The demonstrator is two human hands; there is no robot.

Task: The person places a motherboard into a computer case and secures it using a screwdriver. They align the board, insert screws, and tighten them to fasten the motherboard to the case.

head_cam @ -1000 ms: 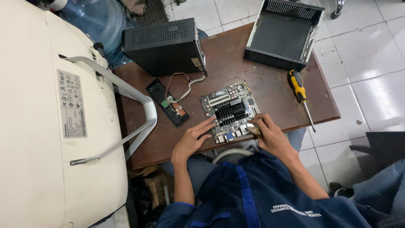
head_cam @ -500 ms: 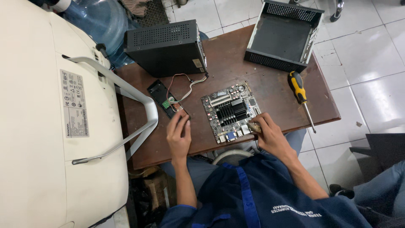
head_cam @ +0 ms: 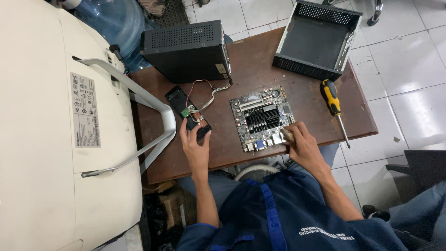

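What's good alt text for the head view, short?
A seated person's left hand grips a slim black panel with a small wired board, while the right hand rests on the near corner of a bare motherboard on a brown table. A yellow-handled screwdriver, a black case and an open chassis lie around it.

Table (head_cam: 260, 74): dark reddish-brown. Board (head_cam: 263, 117): grey-green, black finned heatsink, blue port. Screwdriver (head_cam: 331, 97): yellow-black handle. Cases (head_cam: 186, 49): black, perforated. Small panel (head_cam: 188, 114): black, red-white wires. Floor (head_cam: 409, 69): white tiles. Sleeves (head_cam: 278, 218): navy.
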